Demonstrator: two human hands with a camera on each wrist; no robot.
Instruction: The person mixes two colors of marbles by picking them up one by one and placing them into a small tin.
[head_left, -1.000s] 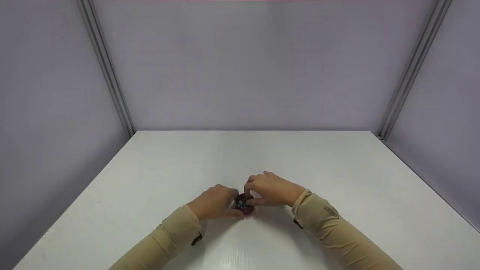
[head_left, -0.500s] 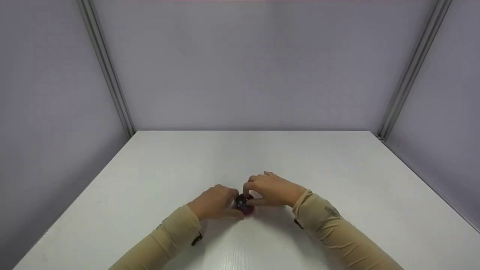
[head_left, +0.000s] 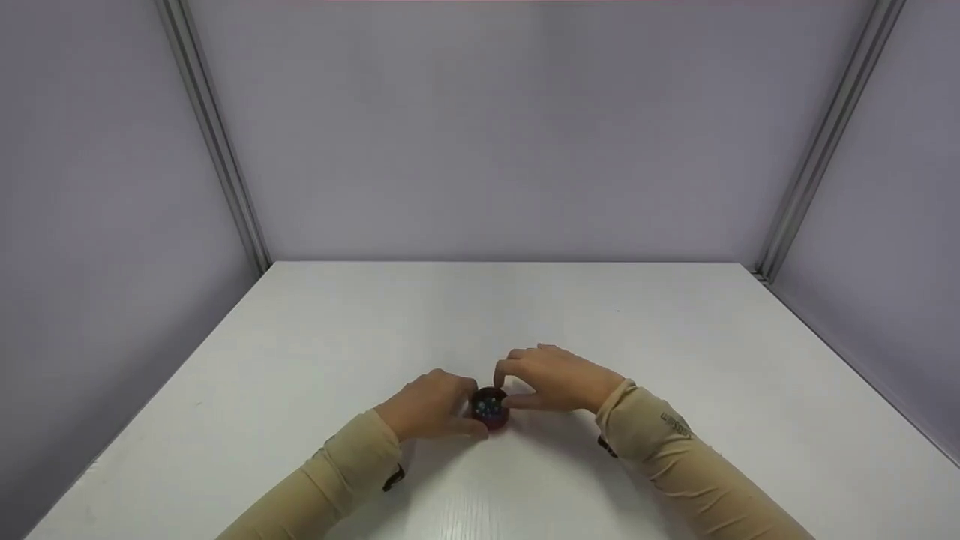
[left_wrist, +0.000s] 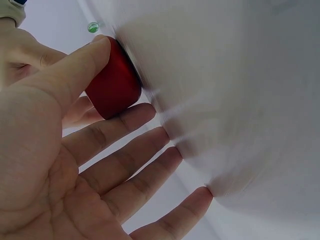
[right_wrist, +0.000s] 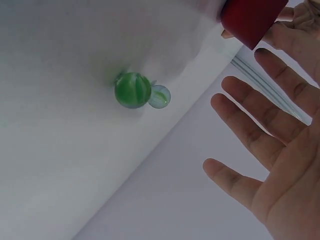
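The right hand (head_left: 559, 379) has shifted slightly right, fingers spread and holding nothing. The left hand (head_left: 431, 405) steadies the red cup (head_left: 490, 409) of marbles on the desk (head_left: 675, 337); a green marble (right_wrist: 132, 90) lies loose.

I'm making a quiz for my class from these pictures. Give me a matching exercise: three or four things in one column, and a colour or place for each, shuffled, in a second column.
Things:
1. small cup
2. marble
3. table
4. left hand

Colour or place:
A. white, underneath everything
B. green with pale streaks, lying on the table
C. red outside, standing between the two hands
D. against the cup's left side, thumb along its wall

Pairs: 1-C, 2-B, 3-A, 4-D
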